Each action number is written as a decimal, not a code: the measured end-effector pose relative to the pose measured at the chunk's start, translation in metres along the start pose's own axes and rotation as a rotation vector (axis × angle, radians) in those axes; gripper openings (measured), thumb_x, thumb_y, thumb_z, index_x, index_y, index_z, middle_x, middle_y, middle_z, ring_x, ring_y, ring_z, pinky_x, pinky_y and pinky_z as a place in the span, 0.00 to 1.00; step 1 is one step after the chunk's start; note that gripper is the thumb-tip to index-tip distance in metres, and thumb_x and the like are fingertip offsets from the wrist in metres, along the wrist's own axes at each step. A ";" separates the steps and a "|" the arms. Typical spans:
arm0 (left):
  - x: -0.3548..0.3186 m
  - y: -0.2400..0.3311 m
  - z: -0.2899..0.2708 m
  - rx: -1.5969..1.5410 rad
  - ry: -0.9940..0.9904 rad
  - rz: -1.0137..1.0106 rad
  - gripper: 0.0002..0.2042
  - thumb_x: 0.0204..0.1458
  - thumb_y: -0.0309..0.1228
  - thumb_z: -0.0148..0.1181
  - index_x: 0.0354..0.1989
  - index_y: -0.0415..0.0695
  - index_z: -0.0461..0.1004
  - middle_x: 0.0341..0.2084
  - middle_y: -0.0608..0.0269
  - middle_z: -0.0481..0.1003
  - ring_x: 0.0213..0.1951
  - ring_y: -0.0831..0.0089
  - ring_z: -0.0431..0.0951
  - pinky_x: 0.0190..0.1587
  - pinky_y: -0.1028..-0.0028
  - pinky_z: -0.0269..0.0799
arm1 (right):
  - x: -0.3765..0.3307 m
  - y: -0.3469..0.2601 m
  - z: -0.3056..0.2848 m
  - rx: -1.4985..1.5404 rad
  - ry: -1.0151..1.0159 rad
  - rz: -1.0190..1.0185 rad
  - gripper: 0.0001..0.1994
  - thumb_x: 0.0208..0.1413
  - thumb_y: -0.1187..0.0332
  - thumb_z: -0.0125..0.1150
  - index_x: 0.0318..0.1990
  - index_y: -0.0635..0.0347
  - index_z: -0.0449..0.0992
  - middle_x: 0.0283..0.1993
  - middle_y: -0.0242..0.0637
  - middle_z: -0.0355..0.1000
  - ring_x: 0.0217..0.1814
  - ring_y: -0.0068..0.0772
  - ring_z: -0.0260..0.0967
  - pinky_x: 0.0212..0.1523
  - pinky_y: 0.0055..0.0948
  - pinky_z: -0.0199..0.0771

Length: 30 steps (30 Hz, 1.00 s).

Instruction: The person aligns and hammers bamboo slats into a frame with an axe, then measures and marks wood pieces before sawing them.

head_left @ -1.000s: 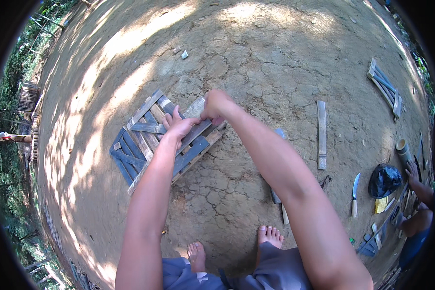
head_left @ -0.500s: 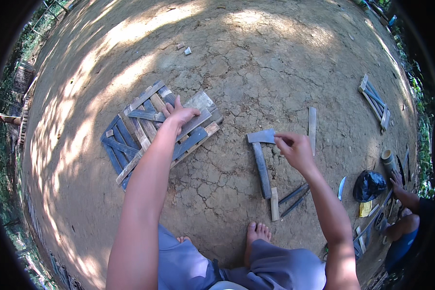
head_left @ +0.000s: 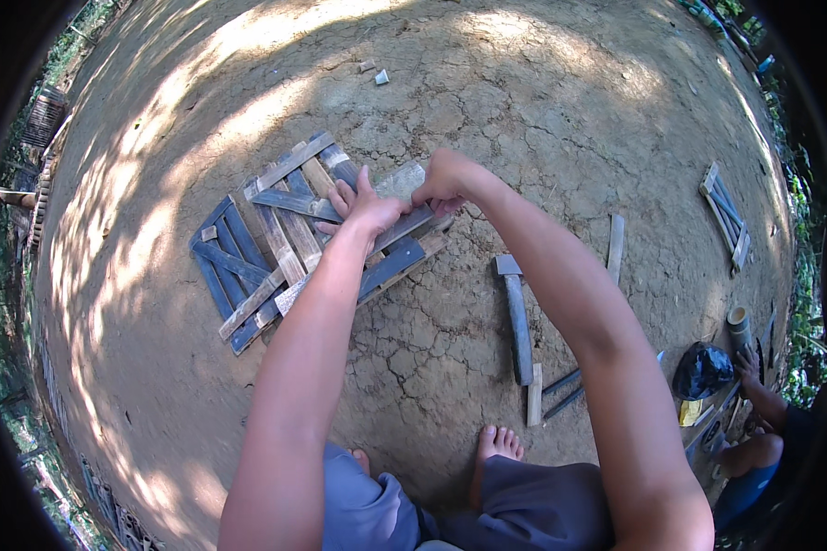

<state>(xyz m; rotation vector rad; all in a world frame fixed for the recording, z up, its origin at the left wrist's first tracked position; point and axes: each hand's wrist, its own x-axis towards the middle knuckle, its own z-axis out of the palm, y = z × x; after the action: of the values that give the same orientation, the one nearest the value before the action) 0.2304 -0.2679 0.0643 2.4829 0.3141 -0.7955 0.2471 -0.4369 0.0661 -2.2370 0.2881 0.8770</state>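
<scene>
A frame of weathered and dark wooden slats [head_left: 289,230] lies on the ground in front of me, with slats crossing over one another. My left hand [head_left: 374,213] rests spread on a slat at its right side, thumb stretched toward the other hand. My right hand [head_left: 443,182] is closed, fingertips down at the far right end of that slat, beside a pale board piece [head_left: 402,181]. Whatever its fingers pinch is hidden. Right of the frame lies a hatchet [head_left: 517,321] with a dark handle; my right forearm covers part of its head.
Loose slats [head_left: 534,395] lie near my right foot [head_left: 499,444]. Another slat [head_left: 616,246] is beyond my forearm. A small slat frame [head_left: 726,217] lies far right. Another person's hand [head_left: 750,365] is near a black plastic bag [head_left: 702,369] and a bamboo tube [head_left: 739,323].
My right hand has moved up and left from beside the hatchet to the end of the slat, next to my left hand. My left hand stays on the slat.
</scene>
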 end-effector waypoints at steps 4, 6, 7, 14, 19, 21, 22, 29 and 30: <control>-0.001 0.002 -0.001 -0.004 -0.009 0.008 0.59 0.44 0.49 0.74 0.81 0.64 0.37 0.81 0.50 0.27 0.80 0.59 0.18 0.72 0.34 0.16 | 0.005 -0.003 0.000 -0.032 -0.018 0.061 0.16 0.45 0.58 0.79 0.30 0.63 0.86 0.28 0.39 0.83 0.21 0.25 0.77 0.22 0.25 0.79; 0.000 0.001 0.000 -0.016 -0.013 0.024 0.58 0.44 0.47 0.74 0.81 0.64 0.37 0.81 0.49 0.27 0.80 0.59 0.18 0.73 0.34 0.16 | 0.007 -0.002 -0.001 -0.005 -0.041 0.090 0.16 0.45 0.57 0.79 0.31 0.62 0.86 0.28 0.38 0.83 0.20 0.24 0.76 0.21 0.24 0.77; 0.004 -0.003 0.000 -0.027 -0.010 0.036 0.58 0.45 0.46 0.74 0.81 0.64 0.38 0.81 0.49 0.28 0.80 0.59 0.18 0.73 0.34 0.16 | 0.008 -0.003 0.000 0.009 -0.055 0.101 0.16 0.46 0.57 0.79 0.31 0.61 0.86 0.28 0.38 0.83 0.20 0.23 0.75 0.20 0.24 0.76; -0.001 0.002 -0.003 -0.019 -0.049 0.044 0.55 0.47 0.42 0.72 0.81 0.64 0.39 0.81 0.50 0.28 0.80 0.60 0.18 0.73 0.35 0.17 | 0.028 0.002 -0.002 -0.021 -0.166 0.167 0.13 0.48 0.59 0.78 0.35 0.58 0.86 0.31 0.34 0.83 0.21 0.21 0.75 0.21 0.23 0.76; -0.005 -0.002 -0.012 -0.038 -0.070 0.038 0.55 0.49 0.40 0.71 0.81 0.60 0.36 0.81 0.48 0.24 0.80 0.57 0.15 0.71 0.33 0.12 | 0.003 0.000 -0.002 -0.026 -0.408 0.150 0.12 0.42 0.70 0.81 0.32 0.64 0.84 0.32 0.39 0.83 0.31 0.27 0.83 0.27 0.23 0.82; -0.003 -0.001 -0.010 -0.051 -0.067 0.051 0.55 0.50 0.39 0.70 0.81 0.60 0.36 0.80 0.47 0.24 0.80 0.56 0.15 0.71 0.32 0.11 | -0.022 0.009 -0.009 0.098 -0.326 0.100 0.12 0.43 0.70 0.80 0.35 0.64 0.84 0.34 0.38 0.83 0.34 0.28 0.83 0.31 0.24 0.84; -0.002 -0.002 -0.008 -0.053 -0.068 0.055 0.55 0.50 0.39 0.70 0.81 0.59 0.36 0.80 0.47 0.24 0.80 0.56 0.15 0.71 0.32 0.11 | -0.033 0.017 -0.011 0.164 -0.288 0.075 0.13 0.44 0.70 0.80 0.36 0.64 0.84 0.35 0.38 0.83 0.35 0.28 0.84 0.34 0.25 0.85; 0.000 -0.003 -0.004 -0.051 -0.069 0.054 0.52 0.50 0.40 0.70 0.81 0.60 0.41 0.81 0.49 0.26 0.80 0.59 0.16 0.72 0.35 0.12 | -0.143 0.125 0.008 0.201 0.000 0.006 0.20 0.54 0.69 0.71 0.52 0.72 0.80 0.36 0.43 0.83 0.35 0.27 0.83 0.33 0.27 0.84; -0.001 0.000 -0.004 -0.054 -0.074 0.062 0.52 0.50 0.40 0.70 0.81 0.60 0.41 0.81 0.48 0.26 0.80 0.59 0.16 0.71 0.34 0.12 | -0.167 0.147 0.015 0.199 0.044 0.013 0.20 0.55 0.69 0.69 0.53 0.72 0.80 0.36 0.44 0.83 0.35 0.26 0.83 0.33 0.27 0.84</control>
<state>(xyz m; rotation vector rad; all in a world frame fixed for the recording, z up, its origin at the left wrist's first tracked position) 0.2313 -0.2657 0.0670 2.3946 0.2277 -0.8406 0.0512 -0.5413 0.0909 -2.0737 0.3930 0.7711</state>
